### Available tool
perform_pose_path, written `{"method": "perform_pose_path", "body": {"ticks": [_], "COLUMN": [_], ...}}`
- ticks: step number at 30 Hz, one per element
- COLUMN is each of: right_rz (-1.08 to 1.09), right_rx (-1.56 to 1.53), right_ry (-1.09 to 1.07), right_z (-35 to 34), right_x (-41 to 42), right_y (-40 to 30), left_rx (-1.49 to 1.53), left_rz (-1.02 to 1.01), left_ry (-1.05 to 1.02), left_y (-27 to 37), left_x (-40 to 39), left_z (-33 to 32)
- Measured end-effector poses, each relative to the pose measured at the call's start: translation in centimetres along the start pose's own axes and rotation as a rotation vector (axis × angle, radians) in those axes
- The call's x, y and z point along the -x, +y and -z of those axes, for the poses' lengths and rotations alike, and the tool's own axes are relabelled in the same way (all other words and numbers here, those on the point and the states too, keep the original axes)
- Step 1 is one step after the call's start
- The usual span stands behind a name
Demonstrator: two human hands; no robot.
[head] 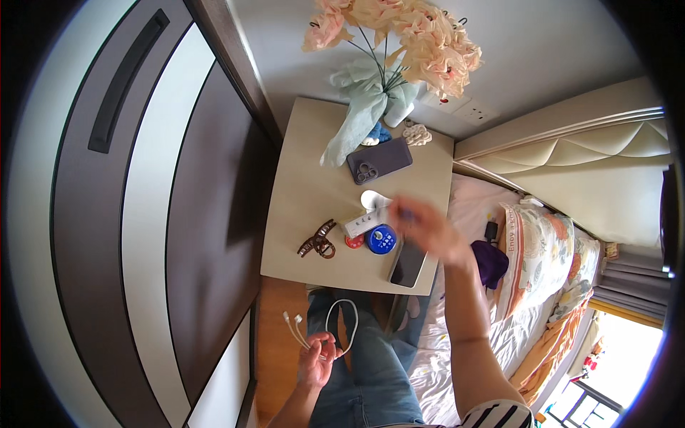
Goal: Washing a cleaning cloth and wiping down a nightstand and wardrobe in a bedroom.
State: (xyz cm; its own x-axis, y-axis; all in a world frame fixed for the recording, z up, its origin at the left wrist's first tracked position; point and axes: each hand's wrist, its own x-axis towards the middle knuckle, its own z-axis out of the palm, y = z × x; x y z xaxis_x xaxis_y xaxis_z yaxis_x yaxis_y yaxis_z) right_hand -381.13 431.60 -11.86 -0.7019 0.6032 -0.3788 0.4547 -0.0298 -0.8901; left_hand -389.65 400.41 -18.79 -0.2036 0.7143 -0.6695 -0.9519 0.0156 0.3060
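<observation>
My left hand (317, 359) holds a looped white charging cable (355, 321) with several plug ends, low over my lap. Blurred by motion, my right hand (423, 224) is above the right side of the bedside table (289, 198); whether its fingers grip anything is unclear. Close to its fingertips lie a white power strip or box (362, 222) and a white rounded object (374, 199). Just below are a round blue tin (381, 239), a small red round container (354, 242) and a dark-screened phone (408, 265), partly hidden by my hand. A brown hair claw clip (319, 241) lies left.
A purple-grey phone (381, 159), a cream scrunchie (417, 135) and wrapped artificial flowers (382, 91) occupy the table's back. A wardrobe door (214, 214) stands left. To the right is a bed with a patterned pillow (535, 262) and a dark purple cloth item (489, 264).
</observation>
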Motion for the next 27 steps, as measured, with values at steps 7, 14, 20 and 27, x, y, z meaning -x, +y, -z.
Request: {"method": "perform_pose_path", "body": {"ticks": [7,14,20,27], "right_rz": [-0.497,-0.017,-0.009,-0.273], "right_rx": [-0.674,-0.117,-0.173,-0.174], "right_ry": [-0.857,-0.153,-0.233,-0.131], "right_z": [-12.7,-15.9,-15.1,-19.3], "right_x": [10.0,13.5,13.4,16.4], "right_y": [4.5,4.1,6.2,6.1], "left_rx": [-0.379,-0.544,-0.755,-0.805], "left_rz": [-0.048,0.066,0.679,0.179], "left_ry": [-0.229,0.087,-0.201,0.03], "left_y": [1.5,3.2,5.4,3.4], "left_x": [1.3,2.9,4.0,4.4], "left_z": [0.0,-0.3,0.1,0.4]}}
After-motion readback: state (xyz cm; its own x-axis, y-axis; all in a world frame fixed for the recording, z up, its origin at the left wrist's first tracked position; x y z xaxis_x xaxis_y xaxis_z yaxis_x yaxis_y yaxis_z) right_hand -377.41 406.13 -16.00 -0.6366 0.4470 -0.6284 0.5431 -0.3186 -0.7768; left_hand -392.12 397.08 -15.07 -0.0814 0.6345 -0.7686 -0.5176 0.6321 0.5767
